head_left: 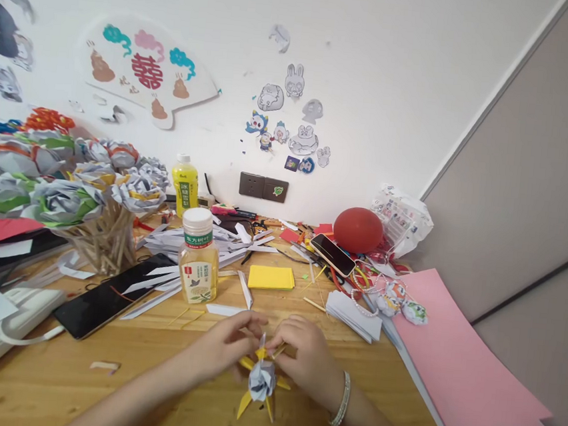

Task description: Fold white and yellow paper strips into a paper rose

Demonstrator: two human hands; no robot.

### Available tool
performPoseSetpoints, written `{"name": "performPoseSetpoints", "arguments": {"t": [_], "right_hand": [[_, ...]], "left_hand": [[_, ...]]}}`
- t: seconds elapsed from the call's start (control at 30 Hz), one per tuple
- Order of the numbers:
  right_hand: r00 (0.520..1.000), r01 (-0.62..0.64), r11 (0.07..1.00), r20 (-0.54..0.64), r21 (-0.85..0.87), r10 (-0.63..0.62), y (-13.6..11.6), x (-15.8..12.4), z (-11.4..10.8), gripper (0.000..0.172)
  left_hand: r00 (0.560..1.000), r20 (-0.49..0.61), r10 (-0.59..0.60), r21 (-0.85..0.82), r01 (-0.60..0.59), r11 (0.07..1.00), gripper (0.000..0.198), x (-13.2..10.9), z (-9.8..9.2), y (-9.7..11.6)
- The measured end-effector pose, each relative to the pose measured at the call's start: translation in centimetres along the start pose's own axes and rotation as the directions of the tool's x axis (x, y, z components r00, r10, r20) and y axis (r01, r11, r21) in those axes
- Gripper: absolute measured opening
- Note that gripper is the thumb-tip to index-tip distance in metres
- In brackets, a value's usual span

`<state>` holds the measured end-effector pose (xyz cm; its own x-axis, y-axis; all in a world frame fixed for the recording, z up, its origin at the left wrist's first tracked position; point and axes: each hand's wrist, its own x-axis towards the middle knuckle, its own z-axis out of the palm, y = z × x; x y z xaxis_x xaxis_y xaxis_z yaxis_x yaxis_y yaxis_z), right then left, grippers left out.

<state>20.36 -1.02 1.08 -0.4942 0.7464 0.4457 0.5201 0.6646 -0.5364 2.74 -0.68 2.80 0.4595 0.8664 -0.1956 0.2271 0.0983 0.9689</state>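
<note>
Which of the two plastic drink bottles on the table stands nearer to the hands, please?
The clear white-capped bottle of pale yellow drink, beside the dark phone; the bright yellow bottle stands back by the wall.

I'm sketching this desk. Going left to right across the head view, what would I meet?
Paper flower bouquet → tea bottle → left hand → small paper flower → right hand → pink paper.

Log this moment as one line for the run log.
left hand: pinching paper flower | right hand: pinching same flower | flower: grey bud, yellow petals, over wooden desk | nearby: tea bottle, yellow notepad
</note>
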Motion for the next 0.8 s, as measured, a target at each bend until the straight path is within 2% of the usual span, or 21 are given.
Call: {"name": "performPoseSetpoints", "arguments": {"t": [0.1,0.23,0.3,0.5,0.8], "right_hand": [[1.000,0.023,1.000,-0.003,0.020,-0.023,-0.2,0.0,0.1,0.010],[1.000,0.024,1.000,-0.001,0.009,-0.024,-0.6,0.2,0.1,0.005],[0.999,0.041,0.999,-0.003,0.009,-0.041,-0.7,0.2,0.1,0.011],[0.983,0.181,0.983,-0.004,-0.026,-0.182,-0.3,0.0,0.1,0.034],[0.955,0.295,0.953,0.037,-0.069,-0.293,-0.5,-0.1,-0.3,0.035]], "left_hand": [[0.994,0.064,-0.090,-0.001,0.090,0.996,0.036,0.2,-0.3,-0.1],[0.996,0.008,-0.084,0.058,0.083,0.995,0.045,0.5,0.1,-0.9],[0.997,-0.014,-0.082,0.066,0.083,0.994,0.046,0.5,0.3,-1.0],[0.992,-0.089,-0.092,0.106,0.101,0.989,0.043,0.4,0.6,-0.9],[0.985,-0.123,-0.117,0.129,0.133,0.983,0.037,0.4,0.7,-0.8]]}}
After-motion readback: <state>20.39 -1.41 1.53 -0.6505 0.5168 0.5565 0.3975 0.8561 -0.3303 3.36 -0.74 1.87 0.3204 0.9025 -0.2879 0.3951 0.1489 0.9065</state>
